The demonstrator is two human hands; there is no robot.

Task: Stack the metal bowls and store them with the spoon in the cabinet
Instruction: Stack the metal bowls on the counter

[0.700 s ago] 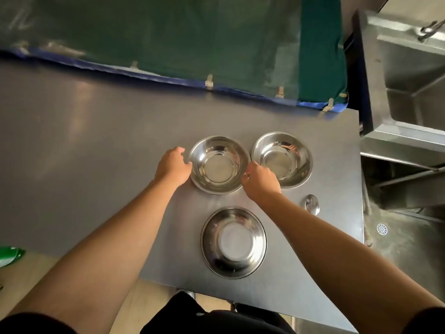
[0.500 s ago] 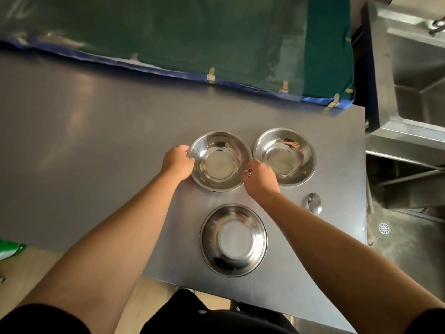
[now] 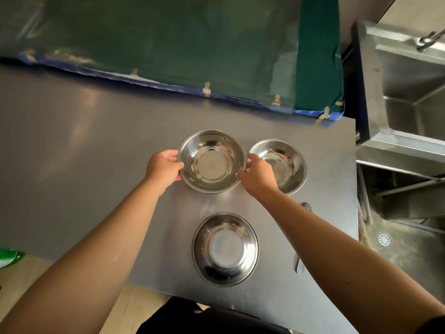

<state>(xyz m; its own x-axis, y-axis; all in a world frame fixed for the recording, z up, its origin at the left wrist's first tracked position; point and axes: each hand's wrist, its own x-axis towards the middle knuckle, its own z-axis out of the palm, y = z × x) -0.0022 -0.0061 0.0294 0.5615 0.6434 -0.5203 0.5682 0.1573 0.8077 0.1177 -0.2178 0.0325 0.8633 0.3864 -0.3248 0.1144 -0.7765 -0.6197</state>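
Three shiny metal bowls are on the steel table (image 3: 96,145). My left hand (image 3: 163,168) and my right hand (image 3: 256,174) grip opposite rims of the far-left bowl (image 3: 212,161), which is raised a little off the table and overlaps the rim of the far-right bowl (image 3: 284,165). The third bowl (image 3: 225,249) rests nearer to me, below the held one. A metal spoon (image 3: 305,206) lies right of the bowls; my right forearm hides most of it, with its handle end showing lower down.
A green cloth with a blue edge (image 3: 168,49) covers the surface behind the table. A steel sink unit (image 3: 409,97) stands to the right, beyond the table's right edge, with a floor drain (image 3: 383,239) below it. A green object (image 3: 7,257) lies at the lower left.
Both hands have closed on the far-left bowl's rim and lifted it; it now looks larger and overlaps the right bowl's rim. The other bowls have not moved.
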